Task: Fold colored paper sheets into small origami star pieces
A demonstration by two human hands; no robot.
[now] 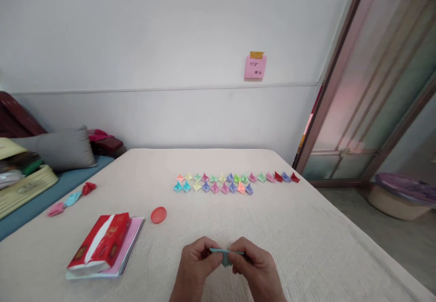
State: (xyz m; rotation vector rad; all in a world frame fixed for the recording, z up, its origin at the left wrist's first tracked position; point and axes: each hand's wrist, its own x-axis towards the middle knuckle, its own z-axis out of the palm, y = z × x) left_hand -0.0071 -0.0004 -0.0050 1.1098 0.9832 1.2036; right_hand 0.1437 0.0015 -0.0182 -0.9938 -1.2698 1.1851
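A small piece of folded teal paper [225, 259] is held between my two hands, low in the middle of the view. My left hand [196, 265] pinches its left side between thumb and fingers. On the right side, my right hand [254, 265] grips it in the same way. The thumbs cover much of the paper, so its full shape is hidden. Beyond my hands, several small folded paper pieces [215, 187] in many colours stand in two rows on the cloth-covered table [190, 229].
A red tissue pack [102, 240] lies on a stack of coloured paper [131, 243] at the left. Near it is a round red lid [158, 215]. Three folded papers [72, 198] lie by the left edge. A pink note [255, 67] is taped to the wall.
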